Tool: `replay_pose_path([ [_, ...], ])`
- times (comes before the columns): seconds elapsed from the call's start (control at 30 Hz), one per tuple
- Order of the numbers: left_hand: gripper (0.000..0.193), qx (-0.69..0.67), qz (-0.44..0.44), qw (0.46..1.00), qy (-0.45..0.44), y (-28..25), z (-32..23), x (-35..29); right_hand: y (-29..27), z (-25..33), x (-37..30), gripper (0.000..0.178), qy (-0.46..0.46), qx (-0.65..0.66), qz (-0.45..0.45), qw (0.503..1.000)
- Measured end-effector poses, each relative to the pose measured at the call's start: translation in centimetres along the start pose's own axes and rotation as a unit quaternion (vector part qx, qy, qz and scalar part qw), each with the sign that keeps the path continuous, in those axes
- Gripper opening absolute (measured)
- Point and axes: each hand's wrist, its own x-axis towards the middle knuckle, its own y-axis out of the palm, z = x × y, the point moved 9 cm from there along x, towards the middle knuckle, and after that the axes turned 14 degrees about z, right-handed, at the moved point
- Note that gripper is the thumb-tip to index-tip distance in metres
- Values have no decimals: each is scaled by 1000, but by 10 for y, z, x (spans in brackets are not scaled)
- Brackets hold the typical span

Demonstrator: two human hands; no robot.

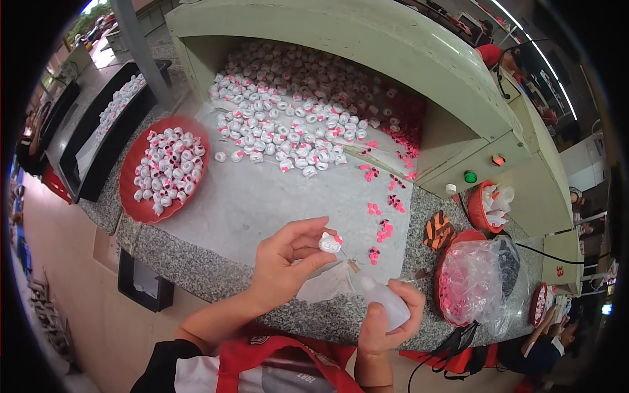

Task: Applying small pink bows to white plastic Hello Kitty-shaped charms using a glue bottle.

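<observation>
Between the thumb and fingers of my left hand (282, 265) is a small white cat-head piece (329, 244) with a pink bow. My right hand (396, 321) is wrapped round a translucent white squeeze bottle (385, 302). The bottle's thin tip points up and left, toward the cat head; whether it touches I cannot tell. Under both hands lies a white sheet (249, 203) over the speckled worktop. Pink and dark small parts (384, 230) are scattered in little groups on the sheet's right side. A crumpled white cloth or paper (325, 283) lies just below the bottle tip.
Many white cat-head pieces (282, 128) are heaped inside a pale green cabinet (452, 85). More fill a red dish (126, 190) at left. On the right stand a plastic-covered red tray (445, 311) and a small red basket (477, 206). Another person (544, 350) works at far right.
</observation>
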Motion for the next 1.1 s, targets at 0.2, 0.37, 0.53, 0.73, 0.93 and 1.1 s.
replay_pose_path([
  [0.2, 35, 23, 12, 1000, 14, 9, 3, 4, 4, 19, 2, 29, -132, -143, 96, 976],
  [0.37, 33, 62, 17, 997, 29, 13, 0, 4, 9, 22, 6, 27, -148, -109, 117, 976],
  [0.53, 30, 66, -5, 998, 23, 10, 0, 3, 13, 18, 7, 26, -141, -108, 123, 976],
  [0.73, 31, 99, 2, 995, 33, 7, -4, 2, 21, 24, 10, 25, -153, -117, 140, 971],
  [0.93, 31, 151, -1, 988, 40, 2, -10, 2, 25, 27, 13, 22, -140, -130, 166, 967],
  [1.1, 32, 101, 1, 995, 20, 2, -4, 2, 19, 22, 14, 21, -121, -126, 150, 973],
])
